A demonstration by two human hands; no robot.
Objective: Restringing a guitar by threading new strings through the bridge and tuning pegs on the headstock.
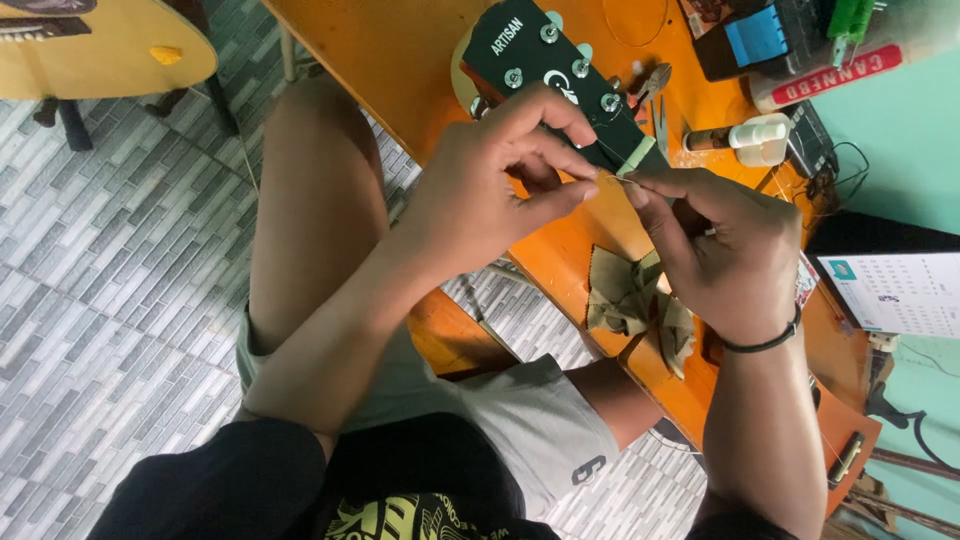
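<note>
Both hands, left (480, 195) and right (725, 255), pinched a thin string (612, 178) at frame centre, just below the black headstock (555, 65); string ran up-right.

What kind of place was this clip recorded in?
Probably a small guitar repair bench at home or in a shop. A black guitar headstock lies on the orange table, pliers sit beside it, and a second guitar rests nearby above the tiled floor.
</note>
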